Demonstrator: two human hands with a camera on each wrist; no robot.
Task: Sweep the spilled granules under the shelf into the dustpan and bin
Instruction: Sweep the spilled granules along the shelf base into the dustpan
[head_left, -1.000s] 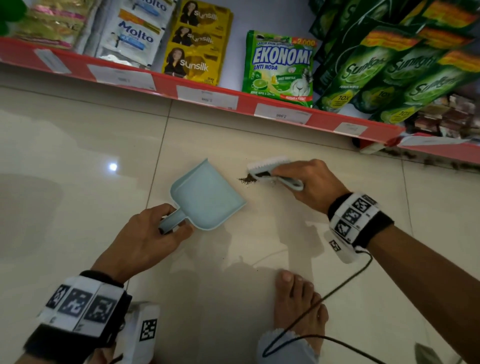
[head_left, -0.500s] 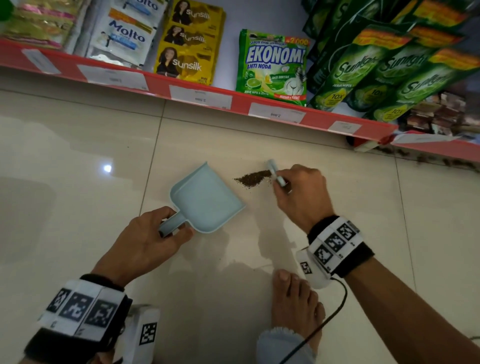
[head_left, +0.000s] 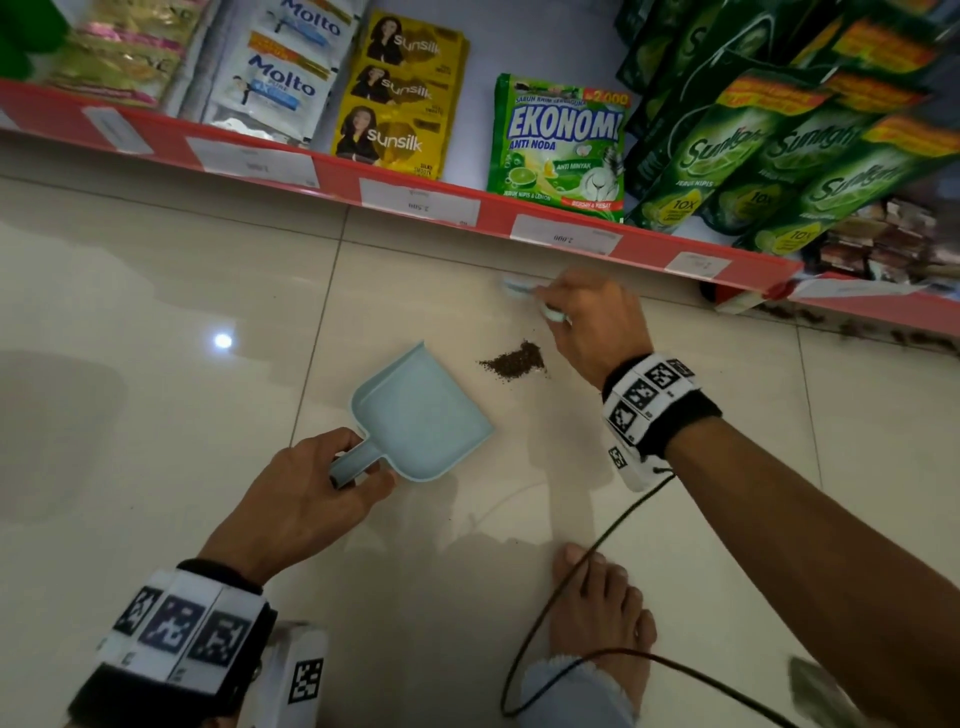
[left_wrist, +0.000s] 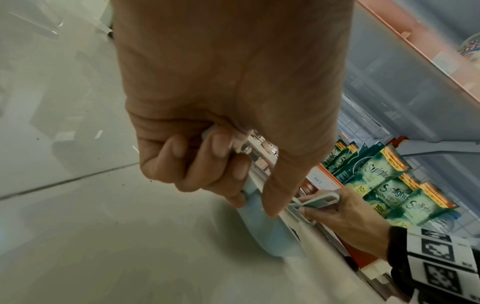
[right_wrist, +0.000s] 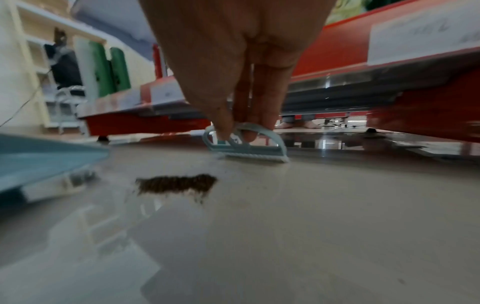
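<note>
A small heap of dark brown granules (head_left: 514, 359) (right_wrist: 176, 183) lies on the pale floor tile, just right of the light blue dustpan (head_left: 422, 415) (right_wrist: 39, 158). My left hand (head_left: 311, 499) (left_wrist: 218, 168) grips the dustpan's handle and holds its pan on the floor. My right hand (head_left: 587, 322) (right_wrist: 241, 115) grips the looped handle of a small light blue hand brush (head_left: 524, 290) (right_wrist: 246, 149). The brush's bristles touch the floor beyond the heap, close to the gap under the red shelf (head_left: 519, 223).
The shelf (right_wrist: 389, 65) carries sachets and green detergent packs (head_left: 558, 145). More dark granules (head_left: 872, 332) lie along its base at the right. A bare foot (head_left: 602, 618) stands on the floor near me, and a black cable (head_left: 566, 587) loops over it.
My right hand has carried the brush away from the heap, up toward the shelf base. The granules now lie uncovered beside the dustpan. The left hand and dustpan have stayed put.
</note>
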